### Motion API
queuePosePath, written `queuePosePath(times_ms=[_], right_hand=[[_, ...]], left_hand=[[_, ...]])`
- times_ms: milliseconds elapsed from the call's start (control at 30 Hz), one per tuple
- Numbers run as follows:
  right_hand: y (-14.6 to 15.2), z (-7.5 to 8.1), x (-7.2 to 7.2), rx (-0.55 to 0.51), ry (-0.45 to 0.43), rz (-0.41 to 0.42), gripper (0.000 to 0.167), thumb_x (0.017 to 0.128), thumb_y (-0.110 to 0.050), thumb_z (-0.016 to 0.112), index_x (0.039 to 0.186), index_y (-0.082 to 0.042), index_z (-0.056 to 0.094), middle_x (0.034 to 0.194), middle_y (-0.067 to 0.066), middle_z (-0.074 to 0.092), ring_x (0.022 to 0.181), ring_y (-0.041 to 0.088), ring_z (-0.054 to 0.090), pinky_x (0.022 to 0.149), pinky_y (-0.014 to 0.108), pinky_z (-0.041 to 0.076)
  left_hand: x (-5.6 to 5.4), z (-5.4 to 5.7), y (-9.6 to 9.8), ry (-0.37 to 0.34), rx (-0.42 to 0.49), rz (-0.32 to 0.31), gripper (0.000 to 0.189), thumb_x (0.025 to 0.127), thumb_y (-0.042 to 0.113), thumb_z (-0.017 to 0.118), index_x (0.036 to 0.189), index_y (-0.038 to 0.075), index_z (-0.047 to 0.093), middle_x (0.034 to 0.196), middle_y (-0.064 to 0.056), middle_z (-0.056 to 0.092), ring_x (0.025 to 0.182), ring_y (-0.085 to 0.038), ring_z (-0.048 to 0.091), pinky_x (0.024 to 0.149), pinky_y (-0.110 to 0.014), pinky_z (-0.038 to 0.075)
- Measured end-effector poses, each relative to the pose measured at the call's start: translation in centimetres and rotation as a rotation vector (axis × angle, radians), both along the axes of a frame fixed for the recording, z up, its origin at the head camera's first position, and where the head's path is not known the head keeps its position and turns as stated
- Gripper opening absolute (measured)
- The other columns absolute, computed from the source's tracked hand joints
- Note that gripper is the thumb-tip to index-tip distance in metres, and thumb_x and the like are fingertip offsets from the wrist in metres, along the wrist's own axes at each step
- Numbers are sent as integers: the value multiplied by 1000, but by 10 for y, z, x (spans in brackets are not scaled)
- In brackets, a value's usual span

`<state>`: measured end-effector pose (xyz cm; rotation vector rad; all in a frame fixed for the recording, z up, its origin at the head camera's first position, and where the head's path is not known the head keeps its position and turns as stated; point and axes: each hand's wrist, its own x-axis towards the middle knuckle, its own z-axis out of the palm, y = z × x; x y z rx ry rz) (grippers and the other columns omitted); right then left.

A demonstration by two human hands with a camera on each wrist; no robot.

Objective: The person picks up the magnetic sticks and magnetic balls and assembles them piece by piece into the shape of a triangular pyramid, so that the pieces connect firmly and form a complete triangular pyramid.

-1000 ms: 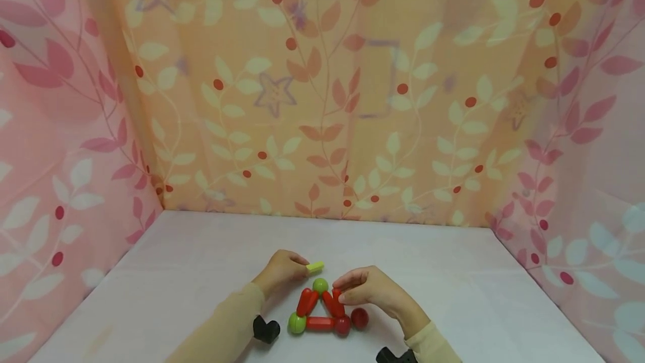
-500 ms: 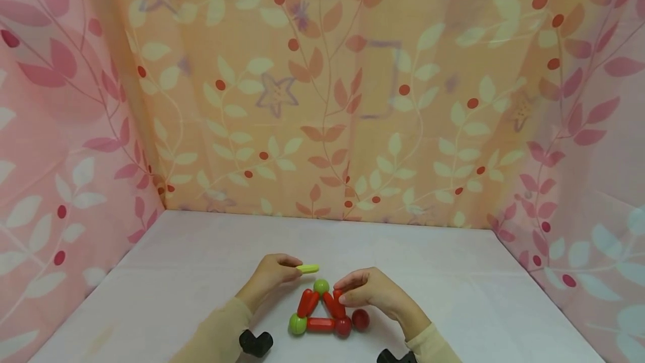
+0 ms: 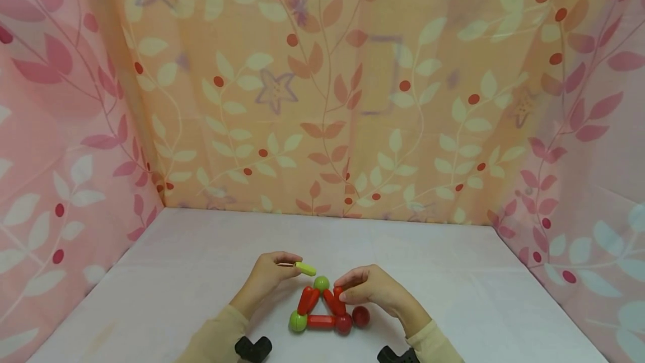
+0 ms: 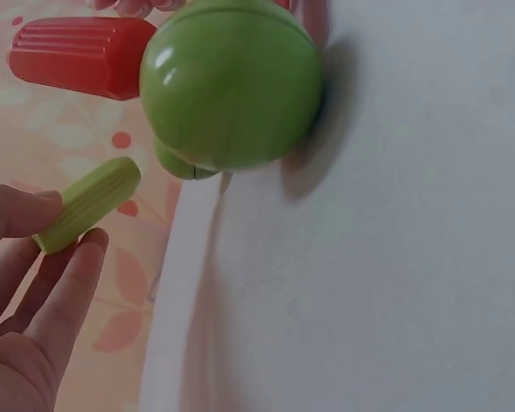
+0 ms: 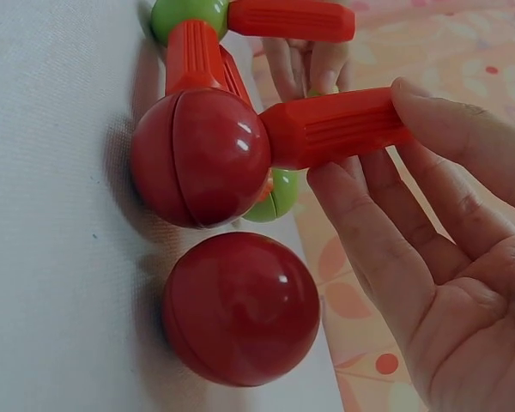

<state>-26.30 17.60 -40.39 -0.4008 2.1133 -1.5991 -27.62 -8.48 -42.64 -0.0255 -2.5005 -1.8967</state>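
Note:
On the table lies a triangle of magnetic-looking building pieces: a green ball (image 3: 298,321) at front left, another green ball (image 3: 321,283) at the back, a dark red ball (image 5: 202,159) at front right, with red rods (image 3: 321,322) between them. My right hand (image 3: 377,291) pinches a ribbed red rod (image 5: 339,129) that rises from the dark red ball. A second upright red rod (image 4: 81,56) stands on the front-left green ball. Left of the back ball, my left hand (image 3: 272,273) holds a yellow-green rod (image 4: 90,206) between thumb and fingertips, off the table.
A loose dark red ball (image 3: 360,316) sits just right of the triangle. The white table (image 3: 227,234) is enclosed by patterned cloth (image 3: 322,128) at the back and sides. Black wrist mounts (image 3: 253,348) are on both forearms.
My left hand has drawn back to the left with the yellow-green rod, and the rod's free end now tips downward. The right hand keeps its pinch on the red rod.

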Motion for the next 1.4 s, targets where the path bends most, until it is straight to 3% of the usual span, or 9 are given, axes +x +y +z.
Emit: queuePosePath(times_ms=[200,567,867,1400], right_hand=[[0,-1,2,-1,8,4,36,86,-13,75,116,6,68,100,3,75,86,13,68,82,34,60],[1,-2,0,2,-4,0,35,85,-16,76,114,3,71,100,3,75,87,13,69,82,34,60],[2,0,-1,1,-4,1,32,86,-16,76,113,0,72,100,3,75,87,14,69,83,34,60],[0,-2,-2,-3,-9,9,35,86,-15,76,115,3,70,100,2,75,85,13,69,81,33,60]], left_hand=[[4,-1,1,79,12,-70,30,78,0,80,106,-5,73,103,-16,75,91,-18,70,79,-27,57],[9,5,9,118,0,-40,22,77,6,83,98,1,76,95,-10,76,88,-17,70,78,-29,58],[10,12,15,145,-24,-154,26,80,16,83,104,7,77,102,-7,76,93,-15,68,78,-24,58],[9,12,21,281,-121,-224,19,80,4,81,98,4,79,98,-11,75,89,-21,72,78,-28,60]])
